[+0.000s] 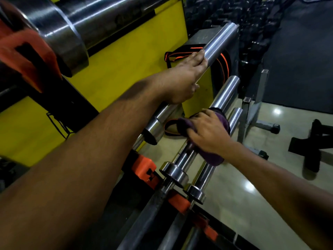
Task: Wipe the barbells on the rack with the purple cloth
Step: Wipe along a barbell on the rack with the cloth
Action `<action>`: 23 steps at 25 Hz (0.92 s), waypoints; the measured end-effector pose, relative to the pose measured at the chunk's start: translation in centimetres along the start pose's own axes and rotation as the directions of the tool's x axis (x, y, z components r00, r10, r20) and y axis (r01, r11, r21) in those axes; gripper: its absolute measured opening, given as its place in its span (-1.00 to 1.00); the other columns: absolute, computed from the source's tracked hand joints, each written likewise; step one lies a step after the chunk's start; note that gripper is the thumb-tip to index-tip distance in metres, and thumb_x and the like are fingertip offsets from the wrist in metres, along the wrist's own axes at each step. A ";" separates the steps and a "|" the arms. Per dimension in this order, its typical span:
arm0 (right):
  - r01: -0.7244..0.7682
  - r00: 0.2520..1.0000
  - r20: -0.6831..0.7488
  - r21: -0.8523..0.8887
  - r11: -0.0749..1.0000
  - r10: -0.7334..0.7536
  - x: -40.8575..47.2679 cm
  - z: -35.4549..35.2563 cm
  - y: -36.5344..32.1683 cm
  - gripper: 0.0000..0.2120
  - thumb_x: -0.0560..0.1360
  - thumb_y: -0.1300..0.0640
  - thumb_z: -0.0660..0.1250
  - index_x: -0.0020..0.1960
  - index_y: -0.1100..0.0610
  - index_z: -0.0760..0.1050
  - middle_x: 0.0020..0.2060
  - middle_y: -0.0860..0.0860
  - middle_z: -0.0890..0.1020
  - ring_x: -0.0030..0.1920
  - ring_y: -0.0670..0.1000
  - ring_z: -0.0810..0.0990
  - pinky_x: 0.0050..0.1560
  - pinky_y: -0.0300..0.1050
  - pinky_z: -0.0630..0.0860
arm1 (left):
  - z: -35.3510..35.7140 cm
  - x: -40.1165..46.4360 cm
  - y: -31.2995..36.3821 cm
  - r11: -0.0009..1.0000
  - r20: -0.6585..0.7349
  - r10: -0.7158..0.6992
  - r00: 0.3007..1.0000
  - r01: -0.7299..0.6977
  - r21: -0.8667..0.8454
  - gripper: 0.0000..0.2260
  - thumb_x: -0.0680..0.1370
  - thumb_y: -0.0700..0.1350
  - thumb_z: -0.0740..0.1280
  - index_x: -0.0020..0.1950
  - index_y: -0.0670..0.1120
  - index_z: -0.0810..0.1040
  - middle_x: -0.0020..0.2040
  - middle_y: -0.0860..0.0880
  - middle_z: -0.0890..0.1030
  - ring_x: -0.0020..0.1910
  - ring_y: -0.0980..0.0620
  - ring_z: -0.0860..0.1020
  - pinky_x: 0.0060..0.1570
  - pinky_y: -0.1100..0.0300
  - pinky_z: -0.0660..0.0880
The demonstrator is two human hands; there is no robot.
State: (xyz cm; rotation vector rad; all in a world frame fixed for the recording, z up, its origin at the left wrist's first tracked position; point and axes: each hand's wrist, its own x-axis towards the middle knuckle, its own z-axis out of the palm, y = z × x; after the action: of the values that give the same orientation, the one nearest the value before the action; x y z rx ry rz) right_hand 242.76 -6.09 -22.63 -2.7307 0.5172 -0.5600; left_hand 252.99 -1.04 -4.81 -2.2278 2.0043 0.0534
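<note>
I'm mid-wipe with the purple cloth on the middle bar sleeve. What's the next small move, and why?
Probably slide the right hand with the purple cloth up along the middle sleeve toward its far end. The cloth is wrapped low on the sleeve, leaving the upper stretch bare, while the left hand steadies the upper bar.

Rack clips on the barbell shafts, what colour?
Orange, on the rack clips; the head view, the only one, shows them near the bottom centre.
</note>
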 end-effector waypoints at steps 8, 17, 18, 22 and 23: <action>0.307 0.951 0.004 0.101 0.946 -0.309 -3.8 2.2 -2.6 -0.63 0.57 -0.13 0.12 0.11 0.04 0.59 0.02 -0.06 0.67 0.13 0.00 0.54 0.50 -0.06 -0.02 | 0.2 0.2 -0.3 1.000 0.009 -0.002 1.000 0.002 -0.003 -0.36 0.70 -0.16 0.16 0.63 -0.14 -0.19 0.62 -0.09 -0.28 0.59 -0.01 -0.28 0.55 0.13 -0.19; 0.200 0.976 -0.050 0.587 0.784 -0.211 -9.1 1.1 -2.4 -0.67 0.63 -0.07 0.11 0.33 -0.10 0.49 0.30 -0.20 0.55 0.44 -0.30 0.30 0.57 -0.21 -0.04 | 0.4 0.3 -0.4 0.998 0.010 0.014 1.000 -0.015 0.068 -0.36 0.69 -0.15 0.17 0.63 -0.10 -0.17 0.62 -0.12 -0.29 0.59 -0.05 -0.29 0.58 0.00 -0.17; 0.127 0.982 0.025 0.647 0.752 -0.187 -9.7 -0.1 -1.7 -0.69 0.61 -0.10 0.11 0.29 -0.17 0.49 0.26 -0.25 0.57 0.39 -0.31 0.36 0.53 -0.23 0.10 | 0.4 0.2 -0.1 0.993 -0.012 0.033 0.999 -0.032 0.117 -0.37 0.69 -0.12 0.18 0.64 -0.05 -0.14 0.62 -0.12 -0.27 0.59 -0.05 -0.29 0.57 -0.02 -0.19; -0.175 0.983 0.143 0.924 0.339 0.117 -9.2 -7.2 0.5 -0.87 0.47 -0.01 0.38 -0.08 -0.17 0.70 -0.21 -0.09 0.69 -0.22 -0.15 0.64 -0.17 -0.23 0.55 | -0.1 -0.5 2.9 0.974 0.020 0.221 0.975 -0.222 0.037 -0.39 0.59 0.32 0.16 0.59 0.15 0.17 0.63 -0.02 0.11 0.61 -0.02 0.02 0.55 -0.13 0.01; -0.148 0.971 0.107 0.971 0.188 0.214 -8.7 -9.1 1.1 -0.88 0.40 0.06 0.42 -0.15 -0.10 0.73 -0.27 -0.05 0.70 -0.27 -0.13 0.65 -0.22 -0.24 0.56 | -0.2 -0.6 3.8 0.965 0.096 0.229 0.969 -0.213 -0.152 -0.34 0.52 0.42 0.17 0.57 0.21 0.18 0.57 0.02 0.28 0.54 -0.01 0.25 0.48 -0.14 0.24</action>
State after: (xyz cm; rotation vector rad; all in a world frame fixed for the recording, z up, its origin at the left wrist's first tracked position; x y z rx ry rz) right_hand 231.12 -5.61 -17.80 -1.3448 0.2913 -0.5946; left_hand 249.13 -0.83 -4.86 -2.0140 2.2390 0.3477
